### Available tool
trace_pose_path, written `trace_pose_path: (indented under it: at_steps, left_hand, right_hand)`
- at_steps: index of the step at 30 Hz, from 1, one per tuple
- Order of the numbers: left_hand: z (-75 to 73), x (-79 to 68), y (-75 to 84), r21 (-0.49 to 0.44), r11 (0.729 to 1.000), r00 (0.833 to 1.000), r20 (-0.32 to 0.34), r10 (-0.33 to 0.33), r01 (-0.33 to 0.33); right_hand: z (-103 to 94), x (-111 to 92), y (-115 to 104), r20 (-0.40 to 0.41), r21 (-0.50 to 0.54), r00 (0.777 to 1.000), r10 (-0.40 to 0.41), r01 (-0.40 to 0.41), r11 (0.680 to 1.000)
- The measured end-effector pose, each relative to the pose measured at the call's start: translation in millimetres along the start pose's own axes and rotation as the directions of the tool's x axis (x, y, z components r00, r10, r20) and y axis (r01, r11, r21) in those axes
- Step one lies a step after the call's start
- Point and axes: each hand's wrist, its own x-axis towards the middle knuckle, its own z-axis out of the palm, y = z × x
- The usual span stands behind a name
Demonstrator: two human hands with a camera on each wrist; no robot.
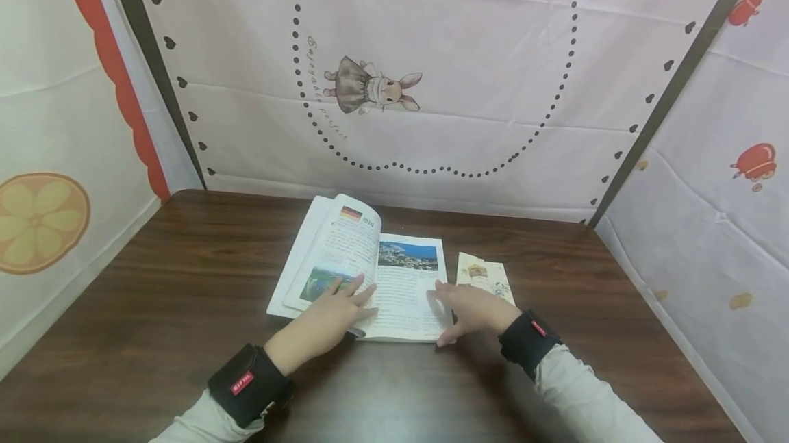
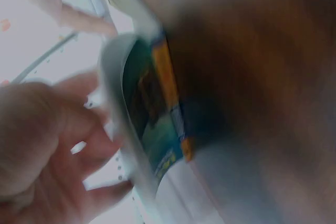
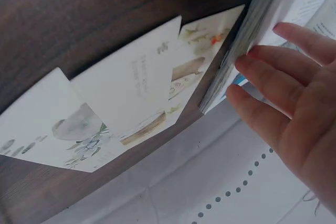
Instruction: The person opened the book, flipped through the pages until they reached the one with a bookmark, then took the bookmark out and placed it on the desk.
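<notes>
An open book (image 1: 403, 306) with printed text and photos lies on the table, its left-hand pages curving up from the spine. My left hand (image 1: 327, 316) rests with spread fingers on the lower part of the left page, beside the spine. In the left wrist view, that hand (image 2: 58, 140) is next to the bent pages and the blurred book spine (image 2: 167, 74). At the right page's outer edge is my right hand (image 1: 477, 309), fingertips over the page margin and thumb lower down. Its fingers (image 3: 273, 80) look extended beside the page edges in the right wrist view.
Several pale illustrated cards (image 1: 493, 275) lie overlapping just right of the book, partly behind the right hand. The dark wooden table (image 1: 154, 333) meets a white patterned cloth (image 1: 481, 87) at the back, with more cloth at both sides.
</notes>
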Motion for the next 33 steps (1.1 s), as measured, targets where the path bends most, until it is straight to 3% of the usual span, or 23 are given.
trace_pose_path:
  at_steps: [2,5,8,10,13,17,21,25,28,31,33]
  left_hand:
    - [0.8,0.3,4.2,-0.032,0.999,0.999,0.036,-0.020,0.022]
    - [4.7,1.4,8.0,-0.054,0.994,0.995,-0.028,-0.096,0.094]
    - [8.3,3.3,10.2,-0.090,0.983,0.980,-0.099,-0.171,0.162]
    - [10.2,5.6,11.8,-0.111,0.973,0.969,-0.117,-0.217,0.205]
    - [11.9,9.5,15.6,-0.119,0.960,0.956,-0.121,-0.268,0.254]
    - [13.1,15.0,21.5,-0.095,0.955,0.948,-0.130,-0.292,0.281]
    - [14.9,19.7,25.1,-0.038,0.955,0.945,-0.140,-0.296,0.293]
    - [16.7,22.7,25.8,-0.013,0.956,0.944,-0.155,-0.291,0.292]
    - [16.2,23.6,27.0,-0.015,0.958,0.942,-0.179,-0.284,0.286]
    - [15.3,24.1,27.8,-0.012,0.961,0.936,-0.226,-0.271,0.275]
    - [14.2,24.3,27.0,-0.011,0.962,0.923,-0.279,-0.264,0.272]
  right_hand:
    - [-3.3,-1,0,0.015,0.007,1.000,-0.007,0.007,1.000]
    - [-7.3,-2,0,-0.013,-0.010,0.999,-0.048,0.048,0.999]
    - [-11.0,-2,-2,-0.116,-0.092,0.985,-0.130,0.120,0.988]
    - [-13.2,0,-4,-0.214,-0.175,0.957,-0.194,0.158,0.972]
    - [-16.6,3,-6,-0.357,-0.264,0.893,-0.276,0.187,0.946]
    - [-21.1,2,-8,-0.499,-0.345,0.785,-0.368,0.210,0.915]
    - [-24.8,1,-11,-0.567,-0.436,0.675,-0.472,0.240,0.867]
    - [-25.7,2,-14,-0.599,-0.499,0.588,-0.544,0.257,0.828]
    - [-24.7,3,-15,-0.652,-0.492,0.527,-0.546,0.254,0.833]
    - [-23.4,5,-13,-0.726,-0.449,0.463,-0.508,0.240,0.861]
    - [-22.7,5,-11,-0.761,-0.412,0.444,-0.472,0.231,0.881]
